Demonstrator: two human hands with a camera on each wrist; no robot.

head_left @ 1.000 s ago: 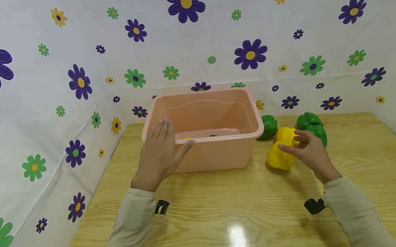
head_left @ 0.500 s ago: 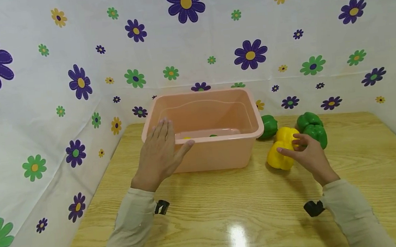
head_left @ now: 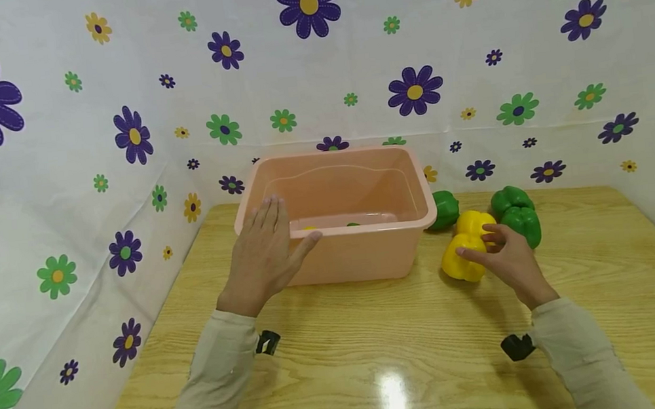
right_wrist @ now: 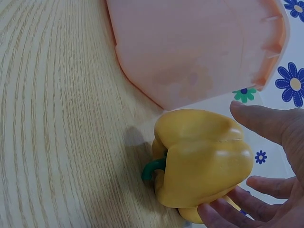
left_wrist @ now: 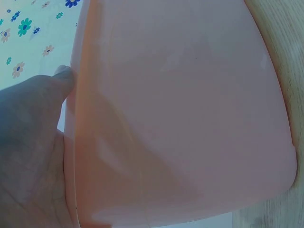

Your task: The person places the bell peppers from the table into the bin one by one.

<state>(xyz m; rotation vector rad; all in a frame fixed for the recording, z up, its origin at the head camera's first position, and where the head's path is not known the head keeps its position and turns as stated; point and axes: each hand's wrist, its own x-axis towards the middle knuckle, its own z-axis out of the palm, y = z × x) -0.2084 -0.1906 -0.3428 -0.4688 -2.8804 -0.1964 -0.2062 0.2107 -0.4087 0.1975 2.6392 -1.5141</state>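
Note:
My left hand (head_left: 261,253) lies with straight fingers across the near left rim of a pink plastic tub (head_left: 347,255); its thumb (left_wrist: 64,78) rests along that rim in the left wrist view. To the tub's right, my right hand (head_left: 513,262) reaches over a yellow bell pepper (head_left: 463,260), thumb and fingers spread around it. In the right wrist view the thumb (right_wrist: 259,118) stands apart from this pepper, while the fingertips lie at its lower side. A second yellow bell pepper (head_left: 474,222) sits just behind, partly covered by the fingers.
One green bell pepper (head_left: 443,210) stands against the tub's right side. Two more green ones, a far green pepper (head_left: 511,200) and a nearer green pepper (head_left: 525,225), sit behind my right hand. Bits of yellow and green show inside the tub. Flowered cloth (head_left: 342,51) backs the wooden table (head_left: 341,348).
My right hand has shifted slightly left, closer over the near yellow bell pepper. The left hand and the tub have stayed in place.

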